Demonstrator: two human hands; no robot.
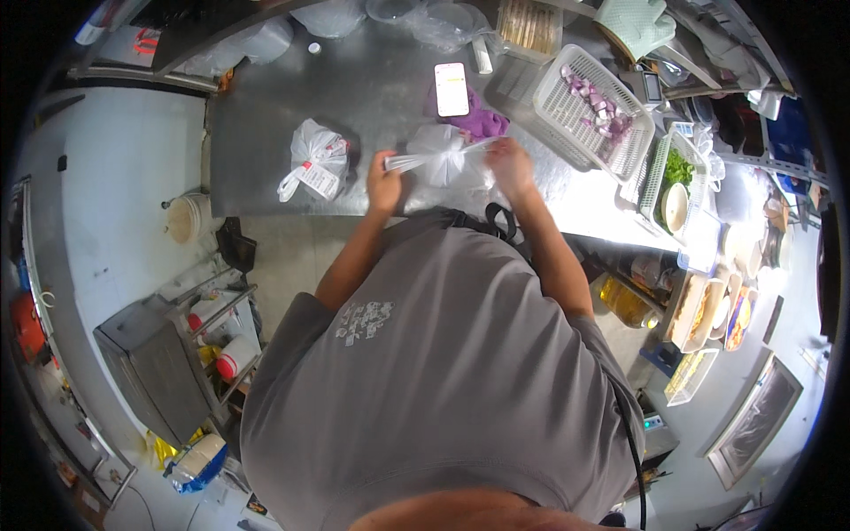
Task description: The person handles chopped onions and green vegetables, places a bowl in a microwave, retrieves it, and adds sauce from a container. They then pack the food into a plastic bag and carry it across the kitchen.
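Note:
A white plastic bag (445,162) sits near the front edge of the steel table (259,99), its handles crossed at the middle. My left hand (384,186) grips one handle, which is pulled out to the left. On the other side my right hand (511,169), somewhat blurred, holds the opposite handle. The bag's contents cannot be made out. To the left stands a second white plastic bag (319,156), tied at the top, with a printed slip on it. A lit phone (451,89) lies on a purple cloth (488,121) just behind the bag in my hands.
At right stands a white plastic basket (554,99) with chopped purple onions (601,109). Beside it, a smaller basket (697,159) holds leafy greens (679,167) and a pale bowl (675,207). A container of wooden sticks (529,26) and a white cap (314,48) are farther back.

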